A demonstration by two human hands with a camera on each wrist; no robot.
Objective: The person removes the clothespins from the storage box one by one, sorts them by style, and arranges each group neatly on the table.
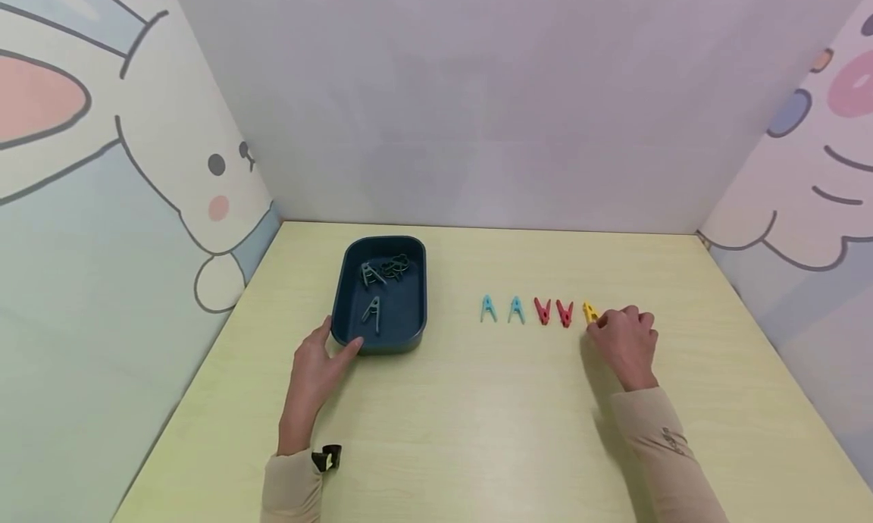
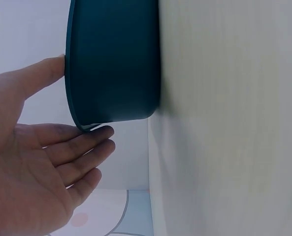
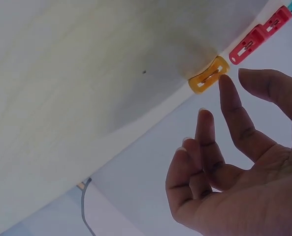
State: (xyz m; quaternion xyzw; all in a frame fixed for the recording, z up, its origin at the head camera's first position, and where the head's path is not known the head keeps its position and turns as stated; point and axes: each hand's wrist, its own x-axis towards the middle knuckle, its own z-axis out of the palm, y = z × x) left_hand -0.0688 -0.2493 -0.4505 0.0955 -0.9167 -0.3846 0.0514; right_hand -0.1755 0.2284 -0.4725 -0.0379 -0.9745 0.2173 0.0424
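A dark blue tray stands at the left of the table. My left hand rests at its near-left corner, thumb touching the rim and fingers spread loosely along the side, as the left wrist view shows of the hand. At the right end of a row, my right hand is at a yellow plastic clip. In the right wrist view the index fingertip touches or nearly touches this yellow clip, with the thumb apart from it. Two red clips and two blue clips lie to its left.
Inside the tray lie two pale-looking clips and a small cluster of dark looped pieces, too small to make out. A plain wall borders the table's back; printed cartoon walls flank both sides.
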